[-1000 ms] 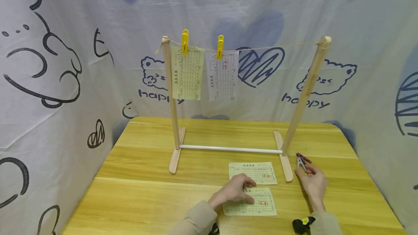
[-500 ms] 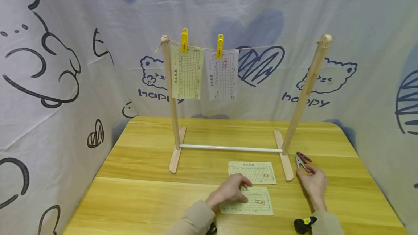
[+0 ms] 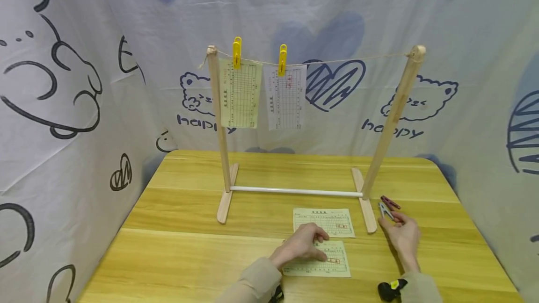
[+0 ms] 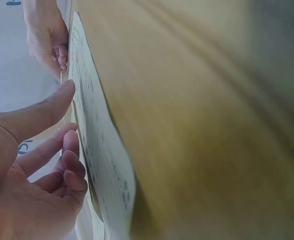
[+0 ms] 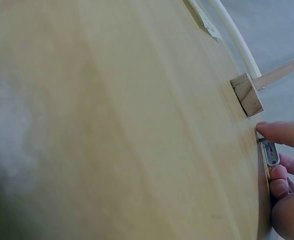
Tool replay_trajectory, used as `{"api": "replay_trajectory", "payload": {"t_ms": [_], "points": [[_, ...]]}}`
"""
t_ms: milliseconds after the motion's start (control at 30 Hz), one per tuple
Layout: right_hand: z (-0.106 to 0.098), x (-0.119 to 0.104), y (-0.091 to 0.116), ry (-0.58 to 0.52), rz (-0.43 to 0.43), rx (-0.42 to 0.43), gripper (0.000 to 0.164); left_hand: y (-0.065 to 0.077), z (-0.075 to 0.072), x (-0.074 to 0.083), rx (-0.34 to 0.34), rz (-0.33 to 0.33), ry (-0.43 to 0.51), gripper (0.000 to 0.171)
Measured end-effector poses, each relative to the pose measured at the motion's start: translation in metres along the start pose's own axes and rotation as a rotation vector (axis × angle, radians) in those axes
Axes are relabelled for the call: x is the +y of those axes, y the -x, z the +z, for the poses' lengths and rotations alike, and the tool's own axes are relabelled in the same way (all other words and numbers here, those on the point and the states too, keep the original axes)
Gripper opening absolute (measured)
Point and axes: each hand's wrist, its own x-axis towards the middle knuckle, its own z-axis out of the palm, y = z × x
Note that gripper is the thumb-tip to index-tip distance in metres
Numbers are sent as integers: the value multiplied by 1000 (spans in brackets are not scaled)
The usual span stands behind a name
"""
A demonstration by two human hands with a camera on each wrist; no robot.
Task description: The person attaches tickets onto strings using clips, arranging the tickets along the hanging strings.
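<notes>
My left hand (image 3: 300,246) lies over the lower yellow-green printed slip (image 3: 337,266) on the table, fingers bent loosely and thumb apart from them. The left wrist view shows the fingertips close against the slip's edge; whether they press it I cannot tell. Just above lies a second slip (image 3: 322,215), partly covered by the hand. At the right, my right hand (image 3: 403,238) pinches a grey clothespin (image 3: 385,210) between thumb and fingers, low on the table. The clothespin (image 5: 271,152) shows partly in the right wrist view. Beside it lies a maroon clothespin (image 3: 390,202).
Behind the slips stands a wooden frame (image 3: 391,125) with a white crossbar (image 3: 294,191) and a string (image 3: 349,61). Yellow clothespins (image 3: 282,60) hold a greenish slip (image 3: 241,97) and a white slip (image 3: 286,99) on the string. A patterned cloth (image 3: 168,22) hangs behind.
The lower slip has slid slightly left under my left hand. The grey clothespin has turned a little, its tip swinging left. My right hand stays in nearly the same place.
</notes>
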Motion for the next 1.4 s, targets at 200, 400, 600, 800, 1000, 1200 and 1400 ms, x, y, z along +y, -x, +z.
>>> {"api": "replay_trajectory", "payload": {"t_ms": [200,400,600,800,1000,1200,1400], "points": [[1,2,-1,2,-4,7,46,0,0,-1,17,3,6,43],[0,2,-1,5,-10,9,46,1,1,-1,24,-8,13,40],[0,1,0,5,-4,8,46,1,1,0,26,-17,27,39],[0,1,-1,8,-19,14,46,0,1,1,23,-28,29,37],[0,2,-2,8,-18,12,46,0,1,1,36,-37,-4,38],[0,2,-2,15,-19,15,45,0,1,1,36,-30,-18,39],[0,1,-2,23,-25,20,45,0,1,1,34,-19,-17,39]]}}
